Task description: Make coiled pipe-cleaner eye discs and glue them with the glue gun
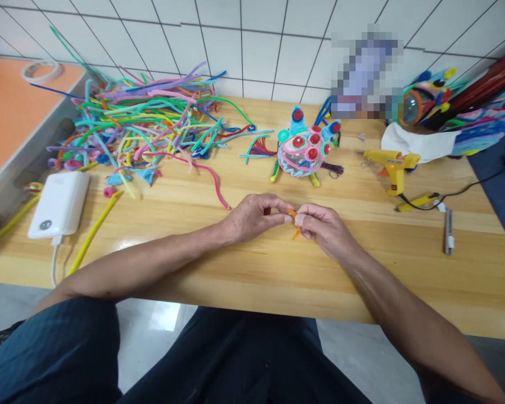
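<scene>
Both hands meet over the middle of the table, pinching a short orange pipe cleaner (296,232). My left hand (256,217) has thumb and forefinger closed on its upper end. My right hand (325,226) grips it from the other side, and a loose orange end hangs below the fingers. Just beyond the hands stands a colourful creature figure (301,151) with a pink rim, red round spots, blue horns and green and yellow feet. A long pink pipe cleaner (215,182) lies left of the figure, its tip close to my left hand.
A heap of many-coloured pipe cleaners (151,118) covers the back left. A white power bank (59,205) with a cable lies at left. At right are a yellow glue gun (392,167), its cord, a yellow cutter (417,202), a grey utility knife (448,233) and another figure (429,101).
</scene>
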`<state>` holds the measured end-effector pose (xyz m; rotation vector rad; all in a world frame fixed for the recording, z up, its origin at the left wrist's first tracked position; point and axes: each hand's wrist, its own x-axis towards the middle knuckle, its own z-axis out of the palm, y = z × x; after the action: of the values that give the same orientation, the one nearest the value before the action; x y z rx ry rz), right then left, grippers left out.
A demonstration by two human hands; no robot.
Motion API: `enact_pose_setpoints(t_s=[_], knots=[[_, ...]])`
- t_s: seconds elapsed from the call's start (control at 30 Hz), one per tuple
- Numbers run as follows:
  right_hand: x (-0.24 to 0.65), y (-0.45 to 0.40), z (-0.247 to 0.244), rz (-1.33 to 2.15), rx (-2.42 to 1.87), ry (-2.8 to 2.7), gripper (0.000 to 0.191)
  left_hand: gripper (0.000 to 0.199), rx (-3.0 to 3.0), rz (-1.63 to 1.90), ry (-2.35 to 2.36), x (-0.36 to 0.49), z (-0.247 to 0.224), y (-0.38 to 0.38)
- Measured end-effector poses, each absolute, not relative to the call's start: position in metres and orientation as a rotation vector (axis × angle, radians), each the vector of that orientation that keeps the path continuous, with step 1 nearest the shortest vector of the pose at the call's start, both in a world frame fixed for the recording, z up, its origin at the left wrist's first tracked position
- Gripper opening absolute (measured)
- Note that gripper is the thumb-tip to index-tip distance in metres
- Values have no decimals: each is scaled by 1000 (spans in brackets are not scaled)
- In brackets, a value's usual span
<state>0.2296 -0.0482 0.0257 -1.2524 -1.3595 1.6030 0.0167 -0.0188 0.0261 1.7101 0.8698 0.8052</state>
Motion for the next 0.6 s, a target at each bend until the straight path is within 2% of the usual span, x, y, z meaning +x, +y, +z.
enact_pose_setpoints(t_s=[0.1, 0.3, 0.43, 0.6], knots=[[231, -47, 28, 1576, -1277, -1348, 23, 18, 1789, 794, 867, 14, 31, -14], [229, -49, 33, 1547, -1277, -1424, 21, 5, 1996, 825, 899, 15, 39, -19], [229, -50, 33, 1553, -1259, -1442, 24, 11, 1833, 824, 913, 17, 37, -23], [225, -50, 30, 1635, -1197, -1346, 27, 28, 1431, 849, 858, 20, 35, -28]])
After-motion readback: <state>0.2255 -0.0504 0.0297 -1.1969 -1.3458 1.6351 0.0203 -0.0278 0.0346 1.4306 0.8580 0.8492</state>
